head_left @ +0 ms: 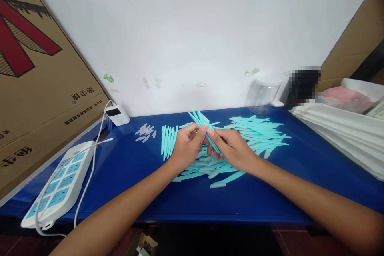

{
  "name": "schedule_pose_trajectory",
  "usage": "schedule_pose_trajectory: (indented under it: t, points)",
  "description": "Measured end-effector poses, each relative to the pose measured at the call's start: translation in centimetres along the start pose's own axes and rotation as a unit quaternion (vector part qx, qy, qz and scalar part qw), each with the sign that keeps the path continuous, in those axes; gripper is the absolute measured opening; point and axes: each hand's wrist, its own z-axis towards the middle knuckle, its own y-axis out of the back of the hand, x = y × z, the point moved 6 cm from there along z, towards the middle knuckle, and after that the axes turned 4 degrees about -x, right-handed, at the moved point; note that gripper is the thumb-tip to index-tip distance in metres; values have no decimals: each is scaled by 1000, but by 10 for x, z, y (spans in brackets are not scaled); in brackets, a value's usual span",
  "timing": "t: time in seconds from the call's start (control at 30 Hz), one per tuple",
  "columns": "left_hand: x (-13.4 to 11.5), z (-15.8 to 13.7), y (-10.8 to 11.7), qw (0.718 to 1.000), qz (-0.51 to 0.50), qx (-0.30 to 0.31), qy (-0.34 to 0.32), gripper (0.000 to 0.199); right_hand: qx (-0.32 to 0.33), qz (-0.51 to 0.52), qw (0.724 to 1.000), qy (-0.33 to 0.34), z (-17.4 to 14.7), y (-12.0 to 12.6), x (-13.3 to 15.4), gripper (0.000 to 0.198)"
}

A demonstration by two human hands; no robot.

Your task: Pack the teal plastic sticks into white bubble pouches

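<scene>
Both hands meet above the middle of the table around a small bunch of slim turquoise eyebrow razors (200,118). My left hand (189,144) is closed, its thumb pressing on the bunch from the left. From the right, my right hand (232,146) pinches the same bunch between thumb and fingers. Beneath the hands lies a loose pile of razors (207,166), partly hidden by them. A neat row of razors (169,142) sits beside my left hand. Beyond my right hand spreads another heap of razors (261,130). Small translucent covers (145,132) lie farther left.
A white power strip (61,182) with cables and a small white device (117,115) stand left on the blue table (120,192). A clear jar (264,96) is at the back. White stacked packaging (339,128) lines the right; a large carton (45,88) the left.
</scene>
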Motion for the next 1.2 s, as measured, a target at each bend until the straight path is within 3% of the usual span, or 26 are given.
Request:
schedule_pose_trajectory:
  t: [0.1, 0.23, 0.4, 0.47, 0.57, 0.73, 0.8, 1.1, 1.2]
  points:
    - [4, 1, 1, 1000, 1, -8, 0, 49, 5, -12, 1000, -3, -1, -2, -1, 57]
    - [5, 6, 8, 999, 32, -27, -4, 47, -51, -68, 996, 5, 2, 8, -3, 57]
    - [-7, 29, 54, 989, 131, -67, -8, 52, -150, -80, 985, 27, 8, 32, -6, 55]
    - [-12, 39, 76, 977, 210, -25, 8, 50, -166, -78, 983, 24, 11, 40, -8, 56]
    - [-14, 47, 106, 931, 359, 17, 60, 48, -173, -79, 982, 22, 14, 47, -11, 57]
    - [1, 42, 125, 772, 607, 97, 161, 49, -155, -106, 982, 13, 16, 48, -13, 60]
    - [7, 42, 125, 734, 649, 97, 171, 48, -142, -118, 983, 10, 16, 46, -12, 61]
    - [11, 41, 125, 684, 713, 49, 148, 45, -111, -158, 981, -1, 19, 46, -13, 62]
    - [1, 43, 120, 693, 714, -7, 99, 44, -71, -159, 985, -2, 20, 44, -14, 61]
